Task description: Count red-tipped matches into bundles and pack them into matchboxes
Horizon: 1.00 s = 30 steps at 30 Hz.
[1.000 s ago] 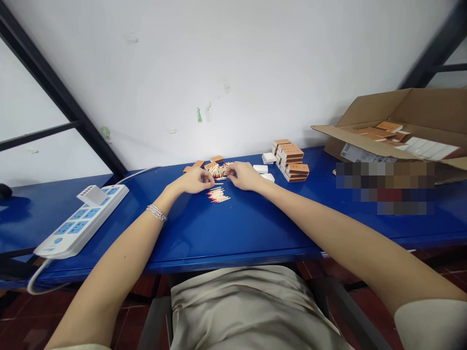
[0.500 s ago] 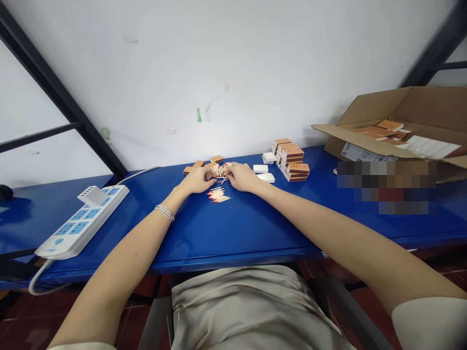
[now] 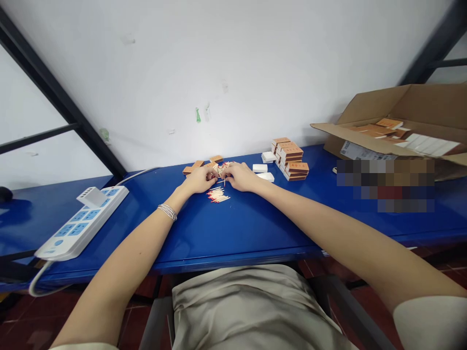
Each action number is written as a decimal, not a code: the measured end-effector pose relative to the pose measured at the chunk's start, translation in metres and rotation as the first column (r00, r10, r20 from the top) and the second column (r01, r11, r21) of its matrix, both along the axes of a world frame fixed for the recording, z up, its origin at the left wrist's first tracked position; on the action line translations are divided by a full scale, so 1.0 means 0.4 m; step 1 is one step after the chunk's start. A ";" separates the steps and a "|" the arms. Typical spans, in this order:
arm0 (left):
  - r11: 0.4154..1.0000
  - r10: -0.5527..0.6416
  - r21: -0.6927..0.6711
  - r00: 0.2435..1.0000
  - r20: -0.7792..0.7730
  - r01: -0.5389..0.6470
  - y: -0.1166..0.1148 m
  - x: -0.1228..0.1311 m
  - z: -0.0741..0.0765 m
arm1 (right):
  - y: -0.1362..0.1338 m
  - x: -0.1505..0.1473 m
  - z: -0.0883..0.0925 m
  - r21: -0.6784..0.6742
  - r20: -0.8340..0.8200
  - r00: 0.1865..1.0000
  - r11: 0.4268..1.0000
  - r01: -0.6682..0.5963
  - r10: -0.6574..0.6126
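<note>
Loose matches with red heads lie in two heaps on the blue table. The farther match heap is partly hidden by my hands, and a smaller row of matches lies nearer to me. My left hand is closed at the left of the far heap, with red match heads showing at its fingertips. Facing it, my right hand pinches a match that points down towards me. Brown matchboxes lie behind my left hand. White matchbox trays sit beside my right hand.
Stacked matchboxes stand at the right. An open cardboard box with more boxes is farther right, beside a blurred patch. A white power strip lies at the left. The white wall rises behind the table.
My right hand has shifted slightly left, closer to my left hand, and a match now points down from its fingers. The near row of matches looks unchanged.
</note>
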<state>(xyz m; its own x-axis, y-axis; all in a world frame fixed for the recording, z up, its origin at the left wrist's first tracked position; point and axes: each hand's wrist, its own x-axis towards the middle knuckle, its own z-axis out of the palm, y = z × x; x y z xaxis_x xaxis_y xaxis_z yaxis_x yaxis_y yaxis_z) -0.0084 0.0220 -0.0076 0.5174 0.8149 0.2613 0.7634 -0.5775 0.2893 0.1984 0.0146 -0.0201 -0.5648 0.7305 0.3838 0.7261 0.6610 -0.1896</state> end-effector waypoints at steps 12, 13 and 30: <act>0.998 0.044 0.040 0.999 -0.014 -0.043 0.011 0.018 -0.010 | -0.006 -0.002 0.008 -0.041 0.054 0.996 0.997 0.067 -0.065; 0.998 0.043 0.040 0.999 -0.022 -0.042 0.011 0.018 -0.010 | -0.008 -0.001 0.010 -0.044 0.049 0.996 0.996 0.073 -0.071; 0.988 0.085 -0.118 0.990 -0.113 -0.099 -0.051 -0.016 0.069 | -0.025 -0.006 0.026 -0.060 -0.110 0.989 0.994 0.091 -0.097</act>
<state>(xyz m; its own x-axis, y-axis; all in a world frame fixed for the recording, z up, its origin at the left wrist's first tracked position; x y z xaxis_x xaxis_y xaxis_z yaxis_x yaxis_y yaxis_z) -0.0149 0.0016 0.0200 0.4584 0.8827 0.1032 0.8420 -0.4685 0.2674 0.1959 0.0046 -0.0096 -0.4485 0.7998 0.3989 0.7563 0.5774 -0.3074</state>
